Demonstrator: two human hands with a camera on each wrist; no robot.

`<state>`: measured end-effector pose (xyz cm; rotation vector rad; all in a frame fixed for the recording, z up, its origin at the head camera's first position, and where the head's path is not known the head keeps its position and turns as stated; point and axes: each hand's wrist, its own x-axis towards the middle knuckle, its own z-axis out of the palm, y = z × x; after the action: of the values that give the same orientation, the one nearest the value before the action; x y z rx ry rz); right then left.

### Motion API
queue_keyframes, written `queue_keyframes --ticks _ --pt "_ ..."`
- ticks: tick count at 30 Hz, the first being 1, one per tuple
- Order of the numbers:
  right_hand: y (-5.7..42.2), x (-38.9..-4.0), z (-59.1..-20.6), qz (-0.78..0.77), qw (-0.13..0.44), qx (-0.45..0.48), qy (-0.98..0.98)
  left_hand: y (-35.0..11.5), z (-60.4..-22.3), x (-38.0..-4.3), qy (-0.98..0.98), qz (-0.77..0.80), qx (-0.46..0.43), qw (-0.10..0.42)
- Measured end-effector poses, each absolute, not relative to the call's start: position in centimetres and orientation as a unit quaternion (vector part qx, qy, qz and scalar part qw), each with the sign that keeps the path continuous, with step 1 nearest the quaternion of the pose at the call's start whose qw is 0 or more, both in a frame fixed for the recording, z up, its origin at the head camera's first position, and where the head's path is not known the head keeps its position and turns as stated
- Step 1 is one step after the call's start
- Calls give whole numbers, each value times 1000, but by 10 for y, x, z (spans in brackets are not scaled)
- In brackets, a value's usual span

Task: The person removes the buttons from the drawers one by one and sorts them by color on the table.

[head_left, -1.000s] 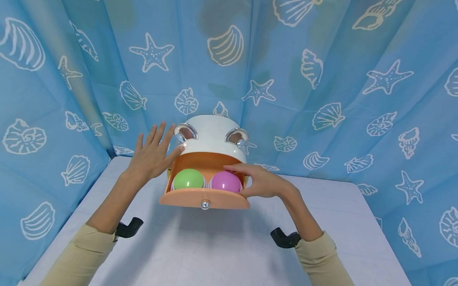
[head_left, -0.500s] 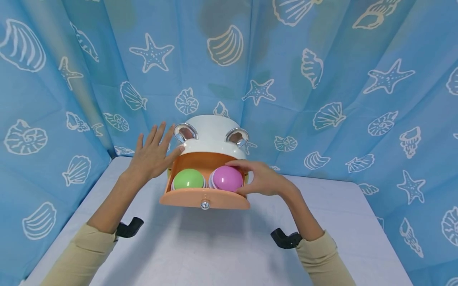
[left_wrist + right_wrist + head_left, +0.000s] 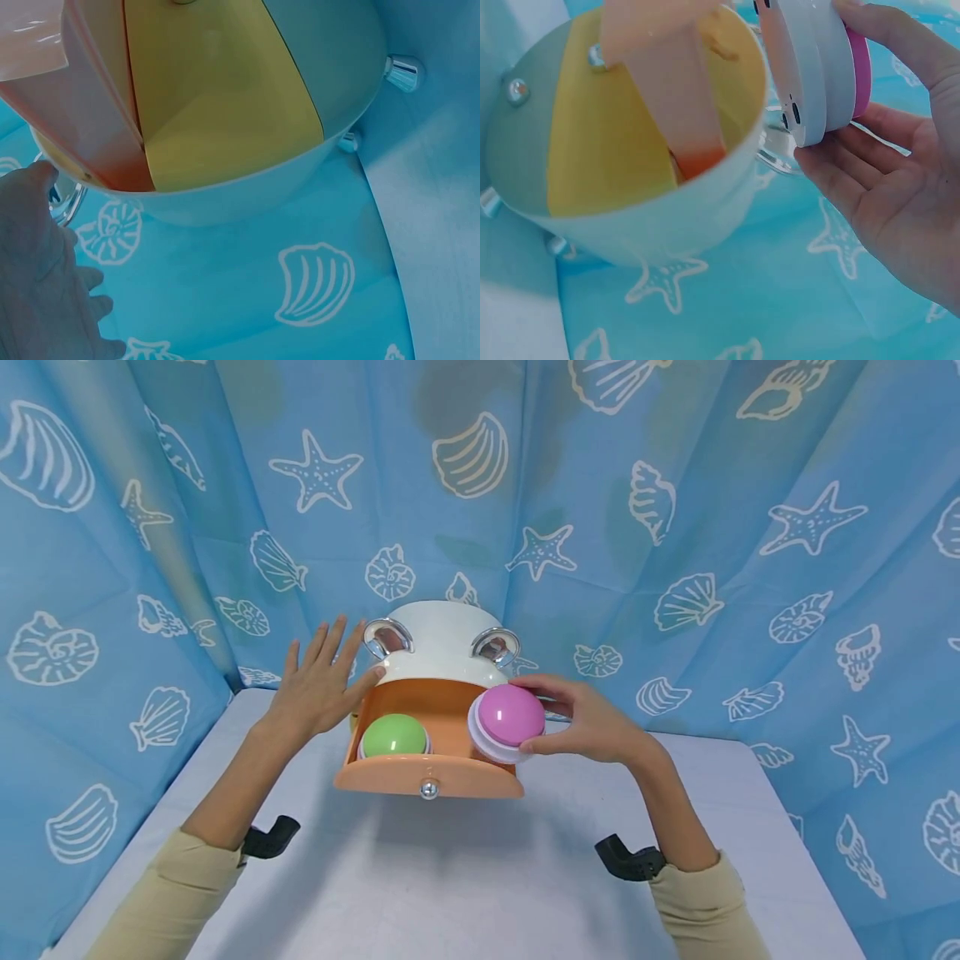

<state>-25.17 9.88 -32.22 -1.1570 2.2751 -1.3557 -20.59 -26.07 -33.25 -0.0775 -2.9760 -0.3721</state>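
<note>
A white-topped cabinet (image 3: 444, 647) with two chrome-rimmed rounds stands at the table's back, its orange drawer (image 3: 382, 774) pulled out. My left hand (image 3: 313, 695) has its fingers spread, thumb touching the cabinet's white top; the left wrist view shows this hand (image 3: 34, 262) beside the shell. My right hand (image 3: 592, 722) pinches a round pink-domed push button (image 3: 512, 714) with a white base, tilted over the drawer's right side. In the right wrist view, thumb and fingers grip the edge of the button (image 3: 817, 75); dark slots mark its underside. A green-domed push button (image 3: 393, 735) sits in the drawer's left side.
A white-covered table (image 3: 480, 877) extends in front of the cabinet. Blue curtains (image 3: 600, 568) with shell prints hang close behind it. Below the drawer, the cabinet has a yellow front panel (image 3: 225, 97), and chrome feet (image 3: 405, 73) show at its base.
My right hand has lifted the pink push button out of its place beside the green one, up and to the right. The left hand stays where it was.
</note>
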Motion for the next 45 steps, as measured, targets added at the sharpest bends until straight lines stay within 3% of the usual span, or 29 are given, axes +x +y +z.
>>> queue_keyframes --ticks 12,33,45 --pt "158 -261 -329 -436 82 -332 833 -259 -333 -208 -989 -122 -36 74" --pt "230 -284 -427 -444 73 -224 864 -258 -332 -203 -989 -123 -42 73" --pt "232 -292 -461 -443 86 -185 873 -259 -336 -202 -986 -136 -46 88"
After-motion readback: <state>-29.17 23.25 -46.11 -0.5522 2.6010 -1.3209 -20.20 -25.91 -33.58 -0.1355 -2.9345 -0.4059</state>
